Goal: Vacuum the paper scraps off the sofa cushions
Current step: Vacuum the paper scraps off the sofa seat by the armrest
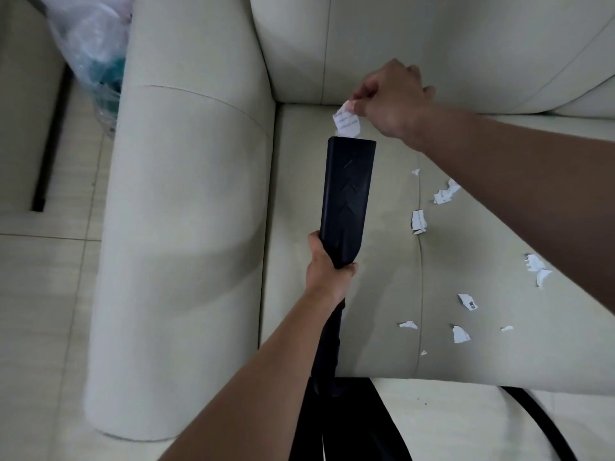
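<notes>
Above the sofa's seat cushion (366, 294), the right hand (391, 101) pinched a printed paper scrap (347, 123) between curled fingertips, just at the mouth of the black vacuum nozzle (349, 194). The left hand (327, 264) was wrapped round the nozzle's narrow end. More torn scraps (418, 221) lay scattered on the cushion to the right. Beyond the armrest (186, 227), a clear plastic bag (90, 44) held something teal, too blurred to name.

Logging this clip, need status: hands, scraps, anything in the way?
Left hand grips vacuum nozzle. Right hand pinches a paper scrap at the nozzle mouth. Other scraps lie loose on the seat cushion. Nothing blocking them.
</notes>
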